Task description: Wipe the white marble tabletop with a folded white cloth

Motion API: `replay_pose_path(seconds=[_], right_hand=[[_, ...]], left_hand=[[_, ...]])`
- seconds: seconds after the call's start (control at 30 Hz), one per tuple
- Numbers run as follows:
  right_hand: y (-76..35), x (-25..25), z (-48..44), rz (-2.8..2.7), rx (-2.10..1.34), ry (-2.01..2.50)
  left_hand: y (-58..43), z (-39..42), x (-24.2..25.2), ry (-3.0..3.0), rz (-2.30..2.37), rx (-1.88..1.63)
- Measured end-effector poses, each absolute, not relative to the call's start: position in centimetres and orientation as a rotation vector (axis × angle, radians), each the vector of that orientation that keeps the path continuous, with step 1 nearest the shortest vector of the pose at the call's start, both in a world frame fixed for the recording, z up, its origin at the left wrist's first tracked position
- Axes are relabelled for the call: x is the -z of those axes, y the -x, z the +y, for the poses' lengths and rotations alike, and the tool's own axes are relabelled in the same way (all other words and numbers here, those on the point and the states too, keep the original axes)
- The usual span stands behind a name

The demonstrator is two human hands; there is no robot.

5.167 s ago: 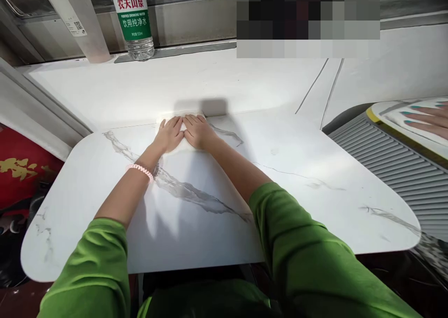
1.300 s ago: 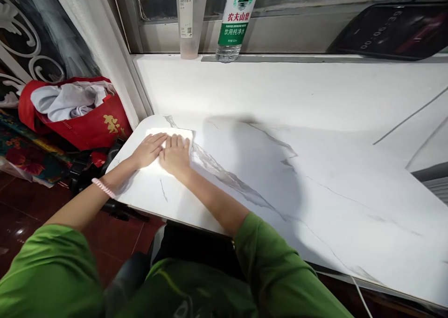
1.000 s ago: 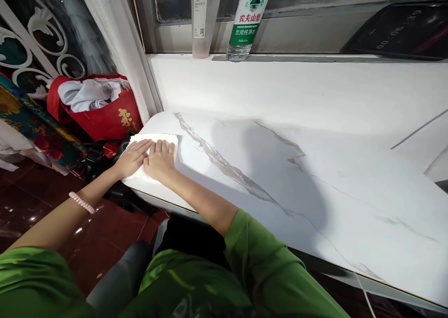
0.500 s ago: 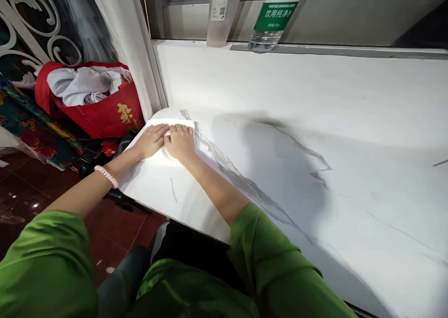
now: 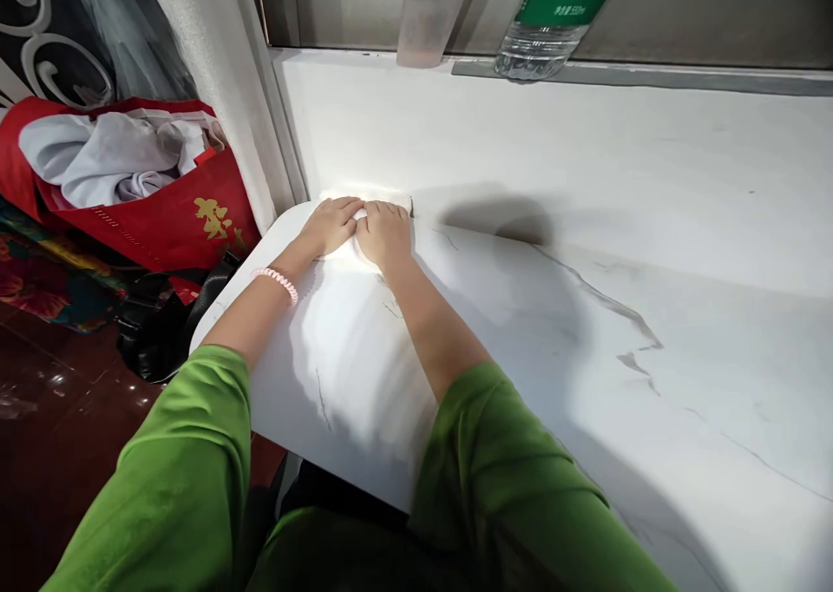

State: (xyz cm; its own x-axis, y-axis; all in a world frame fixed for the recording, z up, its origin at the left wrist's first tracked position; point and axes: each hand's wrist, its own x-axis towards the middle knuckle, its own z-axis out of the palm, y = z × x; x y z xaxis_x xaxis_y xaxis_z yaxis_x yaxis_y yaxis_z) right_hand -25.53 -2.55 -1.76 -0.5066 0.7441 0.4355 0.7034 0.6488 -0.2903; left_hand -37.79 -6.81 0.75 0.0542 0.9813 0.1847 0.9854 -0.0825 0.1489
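My left hand (image 5: 335, 227) lies flat, palm down, on a white cloth (image 5: 355, 253) at the far left end of the white marbled table (image 5: 279, 401). Beside it, my right hand (image 5: 386, 234) also presses flat on the cloth, with its fingers stretched toward the wall. The hands touch near the thumbs and cover most of the cloth. Its edges show above the fingertips and between the palms. A pink coiled band (image 5: 277, 285) circles my left wrist.
A water bottle (image 5: 547, 23) with a green label and a translucent container (image 5: 426, 23) stand on the ledge behind the table. To the left are a white curtain (image 5: 201, 80), a red bag (image 5: 156, 227) stuffed with pale cloth, and a black strapped bag (image 5: 147, 327).
Both hands, still flat on the white cloth, have slid it away from me toward the wall and somewhat right. The camera view has shifted as well.
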Motion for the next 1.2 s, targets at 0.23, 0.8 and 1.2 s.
replay_pose_path(seconds=[0.23, 0.8, 1.2], right_hand=[[23.0, 1.6, -5.0, -2.399, -0.086, 1.11], [5.4, 1.0, -26.6, -2.524, 0.087, 0.894], [7.9, 1.8, -9.5, -2.497, 0.05, 1.058]], left_hand=[[35.6, -9.3, -1.0, 2.292, -2.167, 0.254], [21.3, -31.2, -2.0, 2.562, -1.821, 0.224], [22.2, -13.7, -1.2, 2.432, -1.974, 0.19]])
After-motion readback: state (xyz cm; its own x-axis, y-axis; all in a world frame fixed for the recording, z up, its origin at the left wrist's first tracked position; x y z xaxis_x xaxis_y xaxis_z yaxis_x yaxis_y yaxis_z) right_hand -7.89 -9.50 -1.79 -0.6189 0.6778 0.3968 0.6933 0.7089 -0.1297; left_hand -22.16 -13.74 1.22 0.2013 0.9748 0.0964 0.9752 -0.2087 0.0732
